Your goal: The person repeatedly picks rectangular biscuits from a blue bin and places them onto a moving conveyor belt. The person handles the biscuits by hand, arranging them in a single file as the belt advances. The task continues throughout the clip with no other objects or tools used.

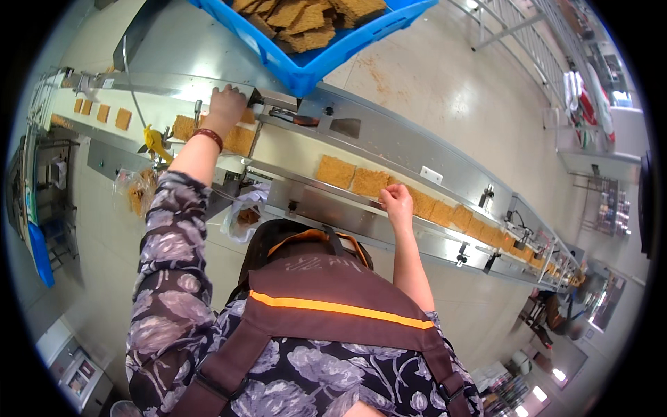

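Head view: conveyor belt [286,150] runs left to right across the scene, brown square slabs [335,172] lying on it. Two large ones sit side by side mid-belt, a closer-packed row [442,213] carries on right toward the far end

Left hand [226,110]: reaches over the belt to the far metal rail, fingers forward and slightly bent, red-brown bracelet [207,137] on the wrist. Slab [238,140] lies just beside the hand, on its near right side; more brown pieces to its left. Can't tell if the fingers grip anything

Right hand [397,201]: at the near edge of the belt, by the right side of the second large slab. Fingers curled, thumb and index close together; can't tell if they pinch a slab edge or only touch

Around: smaller brown pieces [103,112] spaced out on the left belt end. Yellow item [154,144] at the near rail, left of the left wrist. Flat metal blade [345,127] on the far side of the belt. Blue crate [302,76] beyond that, brown sheets [306,24] piled inside. Clear bag [244,215] with brown bits hangs on the near side
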`<state>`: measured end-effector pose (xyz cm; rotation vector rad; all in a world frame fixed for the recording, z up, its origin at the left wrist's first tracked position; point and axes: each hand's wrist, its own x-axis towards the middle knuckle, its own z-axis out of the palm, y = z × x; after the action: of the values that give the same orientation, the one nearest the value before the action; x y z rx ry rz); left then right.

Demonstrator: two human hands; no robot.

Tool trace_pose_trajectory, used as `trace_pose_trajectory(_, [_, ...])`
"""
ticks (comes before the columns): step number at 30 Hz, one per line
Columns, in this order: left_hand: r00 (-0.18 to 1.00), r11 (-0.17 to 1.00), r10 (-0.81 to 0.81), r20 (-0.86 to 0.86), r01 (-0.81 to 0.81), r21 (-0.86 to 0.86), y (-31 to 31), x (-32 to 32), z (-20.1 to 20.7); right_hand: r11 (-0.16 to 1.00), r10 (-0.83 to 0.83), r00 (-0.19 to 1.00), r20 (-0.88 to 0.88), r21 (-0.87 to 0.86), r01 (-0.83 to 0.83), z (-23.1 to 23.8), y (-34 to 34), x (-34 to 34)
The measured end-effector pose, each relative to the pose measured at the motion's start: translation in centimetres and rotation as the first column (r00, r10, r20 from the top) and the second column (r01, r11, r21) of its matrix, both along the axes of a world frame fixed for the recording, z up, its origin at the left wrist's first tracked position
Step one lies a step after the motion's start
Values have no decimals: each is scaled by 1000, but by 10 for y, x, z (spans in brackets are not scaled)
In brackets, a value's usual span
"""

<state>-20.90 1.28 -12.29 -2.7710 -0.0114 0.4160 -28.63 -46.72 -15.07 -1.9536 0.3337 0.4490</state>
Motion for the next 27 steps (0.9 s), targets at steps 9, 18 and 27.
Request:
trace_pose_trajectory(9, [989,564,-145,13,93,-821,-130,-38,30,984,-77,997,24,-159,80,-7,-49,-7])
trace_pose_trajectory(18, [946,230,165,-279,-312,-922,-270,-51,-40,754,188,966,176,-657,-27,18,-90,-13])
trace_pose_trajectory(27, [719,-265,425,-550,-482,-835,-251,-90,-12,761,469,792,391,-635,-137,25,-110,-26])
